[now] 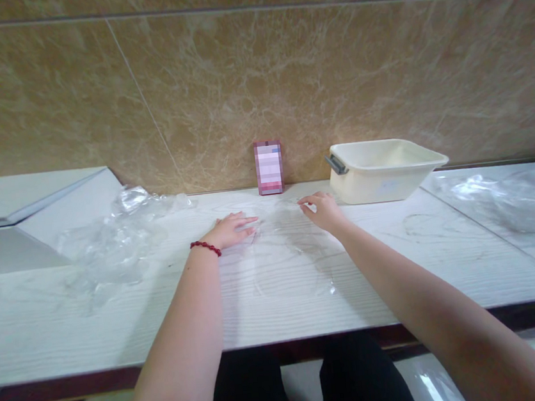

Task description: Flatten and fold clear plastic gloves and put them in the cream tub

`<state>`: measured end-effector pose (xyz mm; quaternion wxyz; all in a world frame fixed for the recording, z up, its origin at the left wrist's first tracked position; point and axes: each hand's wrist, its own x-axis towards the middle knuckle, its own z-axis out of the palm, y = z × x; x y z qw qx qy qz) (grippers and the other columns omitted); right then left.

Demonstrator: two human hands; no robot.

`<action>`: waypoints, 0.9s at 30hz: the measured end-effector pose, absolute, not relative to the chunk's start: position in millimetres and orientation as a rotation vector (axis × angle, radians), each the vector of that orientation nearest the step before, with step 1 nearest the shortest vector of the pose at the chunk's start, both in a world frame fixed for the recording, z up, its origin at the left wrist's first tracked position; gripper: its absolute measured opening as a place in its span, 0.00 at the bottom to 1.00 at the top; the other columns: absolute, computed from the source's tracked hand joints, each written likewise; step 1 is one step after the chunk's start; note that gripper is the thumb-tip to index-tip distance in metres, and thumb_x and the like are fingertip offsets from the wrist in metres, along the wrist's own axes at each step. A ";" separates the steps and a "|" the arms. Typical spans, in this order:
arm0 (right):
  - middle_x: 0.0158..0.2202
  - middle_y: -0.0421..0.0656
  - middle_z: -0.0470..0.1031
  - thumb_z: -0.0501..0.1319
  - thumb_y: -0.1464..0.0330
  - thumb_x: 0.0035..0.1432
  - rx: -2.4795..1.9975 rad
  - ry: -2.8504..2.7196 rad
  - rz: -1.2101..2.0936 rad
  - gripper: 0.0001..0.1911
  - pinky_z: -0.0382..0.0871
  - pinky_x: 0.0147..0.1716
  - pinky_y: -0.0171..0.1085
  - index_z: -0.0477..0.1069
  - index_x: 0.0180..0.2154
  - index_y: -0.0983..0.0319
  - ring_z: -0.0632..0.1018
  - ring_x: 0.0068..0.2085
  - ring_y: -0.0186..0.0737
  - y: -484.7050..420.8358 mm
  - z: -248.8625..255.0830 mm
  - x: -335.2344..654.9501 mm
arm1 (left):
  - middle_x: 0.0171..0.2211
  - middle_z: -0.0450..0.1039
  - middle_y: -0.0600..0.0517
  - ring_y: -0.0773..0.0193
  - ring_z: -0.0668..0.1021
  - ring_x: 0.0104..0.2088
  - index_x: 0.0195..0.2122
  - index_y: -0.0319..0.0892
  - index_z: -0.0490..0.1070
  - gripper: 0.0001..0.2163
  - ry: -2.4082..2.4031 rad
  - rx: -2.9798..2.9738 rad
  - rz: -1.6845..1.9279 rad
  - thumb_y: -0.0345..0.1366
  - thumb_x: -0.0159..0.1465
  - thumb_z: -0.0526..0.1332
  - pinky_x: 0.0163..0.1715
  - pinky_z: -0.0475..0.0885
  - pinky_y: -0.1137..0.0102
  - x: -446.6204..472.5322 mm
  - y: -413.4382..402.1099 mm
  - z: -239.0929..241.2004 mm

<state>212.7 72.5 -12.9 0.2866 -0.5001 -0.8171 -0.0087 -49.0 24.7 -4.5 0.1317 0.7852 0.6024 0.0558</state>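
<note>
Holding left fingers point(248, 220) open, right fingers point(304, 201) curled (cannot tell if pinching), about equally near the far end of clear film point(288, 249) flat on the desk point(46, 341), lengthwise from between them toward the front edge.

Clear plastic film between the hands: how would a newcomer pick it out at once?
On the white wood-grain table, look between the left hand and the right hand. The clear plastic film there reaches toward the near edge, lying nearly flat, unlike the crumpled left plastic heap and right plastic heap.
</note>
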 end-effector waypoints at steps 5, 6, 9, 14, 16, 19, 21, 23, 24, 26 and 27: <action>0.29 0.43 0.70 0.52 0.69 0.51 -1.360 -2.106 -0.026 0.12 0.54 0.40 0.37 0.71 0.34 0.61 0.69 0.35 0.35 76.4 -10.7 223.9 | 0.54 0.55 0.54 0.60 0.57 0.54 0.50 0.51 0.60 0.21 1.714 2.315 0.288 0.49 0.56 0.46 0.52 0.50 0.64 -49.8 27.3 -5.9; 0.29 0.43 0.70 0.52 0.69 0.51 -1.369 -2.096 -0.021 0.12 0.55 0.40 0.37 0.71 0.34 0.61 0.69 0.34 0.35 76.4 -9.4 224.8 | 0.54 0.56 0.53 0.60 0.58 0.54 0.50 0.50 0.60 0.21 1.717 2.320 0.309 0.48 0.56 0.46 0.52 0.51 0.65 -49.2 27.7 -5.8; 0.30 0.43 0.71 0.51 0.69 0.51 -1.398 -2.062 0.013 0.12 0.56 0.39 0.35 0.71 0.35 0.62 0.69 0.35 0.35 72.6 -1.1 223.9 | 0.52 0.60 0.52 0.61 0.59 0.53 0.49 0.48 0.61 0.21 1.753 2.313 0.350 0.47 0.57 0.46 0.51 0.53 0.66 -45.7 28.4 -4.8; 0.32 0.42 0.72 0.50 0.69 0.52 -1.387 -2.338 0.271 0.12 0.60 0.33 0.31 0.71 0.33 0.62 0.70 0.32 0.33 25.7 25.0 209.6 | 0.50 0.63 0.51 0.61 0.62 0.51 0.48 0.45 0.63 0.20 1.766 2.327 0.371 0.45 0.58 0.46 0.49 0.56 0.66 -40.7 27.2 -0.7; 0.33 0.43 0.71 0.51 0.69 0.51 -1.311 -2.553 0.204 0.11 0.60 0.34 0.32 0.72 0.31 0.61 0.70 0.34 0.35 -12.3 32.6 202.9 | 0.49 0.63 0.51 0.62 0.64 0.50 0.47 0.45 0.64 0.19 1.764 2.334 0.375 0.43 0.58 0.45 0.49 0.57 0.67 -39.4 26.1 2.1; 0.33 0.46 0.71 0.53 0.65 0.50 -1.301 -2.762 0.033 0.11 0.60 0.34 0.37 0.71 0.33 0.61 0.69 0.36 0.41 -72.8 32.3 196.6 | 0.49 0.64 0.51 0.63 0.65 0.49 0.47 0.45 0.64 0.18 1.756 2.343 0.377 0.42 0.58 0.45 0.48 0.58 0.66 -37.5 24.5 5.7; 0.34 0.46 0.70 0.55 0.65 0.49 -1.316 -2.804 -0.056 0.11 0.60 0.34 0.39 0.70 0.34 0.61 0.68 0.37 0.43 -102.4 24.9 194.4 | 0.48 0.64 0.51 0.63 0.65 0.49 0.47 0.45 0.64 0.18 1.757 2.358 0.386 0.41 0.58 0.45 0.48 0.58 0.66 -36.3 23.5 6.7; 0.35 0.46 0.70 0.55 0.67 0.50 -1.340 -2.764 -0.122 0.11 0.60 0.34 0.40 0.68 0.36 0.61 0.67 0.37 0.43 -117.5 15.3 193.2 | 0.48 0.64 0.51 0.63 0.65 0.49 0.46 0.45 0.65 0.17 1.762 2.377 0.400 0.40 0.58 0.46 0.49 0.58 0.67 -34.9 22.5 6.8; 0.35 0.46 0.69 0.54 0.67 0.51 -1.343 -2.735 -0.148 0.11 0.59 0.34 0.40 0.67 0.37 0.61 0.67 0.37 0.43 -120.0 10.7 192.9 | 0.48 0.65 0.52 0.63 0.65 0.49 0.46 0.45 0.65 0.17 1.761 2.386 0.407 0.39 0.58 0.46 0.49 0.58 0.67 -33.9 21.9 6.9; 0.34 0.45 0.69 0.52 0.69 0.53 -1.323 -2.709 -0.194 0.09 0.59 0.34 0.39 0.67 0.37 0.61 0.67 0.37 0.42 -118.0 3.6 192.9 | 0.48 0.65 0.51 0.64 0.65 0.49 0.46 0.44 0.65 0.17 1.750 2.408 0.421 0.39 0.58 0.46 0.49 0.57 0.67 -30.5 19.7 8.9; 0.34 0.45 0.69 0.51 0.70 0.54 -1.297 -2.721 -0.214 0.09 0.58 0.34 0.39 0.67 0.36 0.61 0.67 0.37 0.41 -115.0 1.2 193.3 | 0.48 0.65 0.51 0.64 0.65 0.49 0.46 0.43 0.65 0.17 1.732 2.428 0.431 0.39 0.58 0.46 0.49 0.57 0.68 -28.1 18.0 11.4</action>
